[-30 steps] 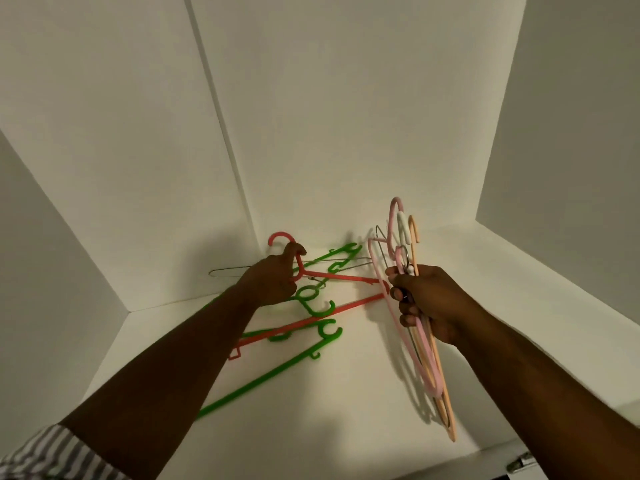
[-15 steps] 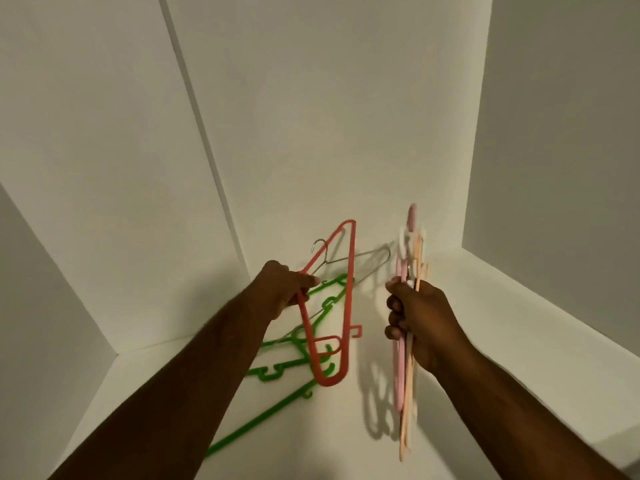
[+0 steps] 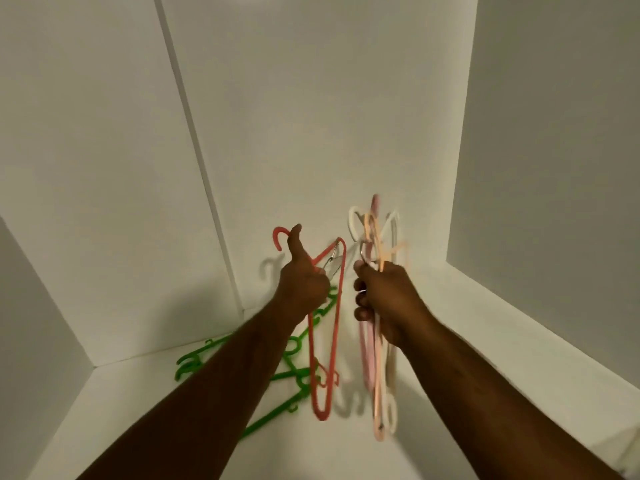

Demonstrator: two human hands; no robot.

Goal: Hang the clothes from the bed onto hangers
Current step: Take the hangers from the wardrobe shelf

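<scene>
Up close, the red hanger (image 3: 335,341) dangles from the left hand (image 3: 303,282), whose fingers are curled round its neck with the thumb raised against the hook. A thin wire hanger (image 3: 330,263) seems caught in the same grip, though it is hard to make out. Just beside it, the right hand (image 3: 384,299) is clenched tight round a bundle of pale hangers (image 3: 377,393), pink, peach and white, too blurred to count. Below, green hangers (image 3: 273,415) lie tangled on the white shelf floor (image 3: 485,341), partly hidden behind the left forearm. Both forearms are cut off at the bottom edge.
</scene>
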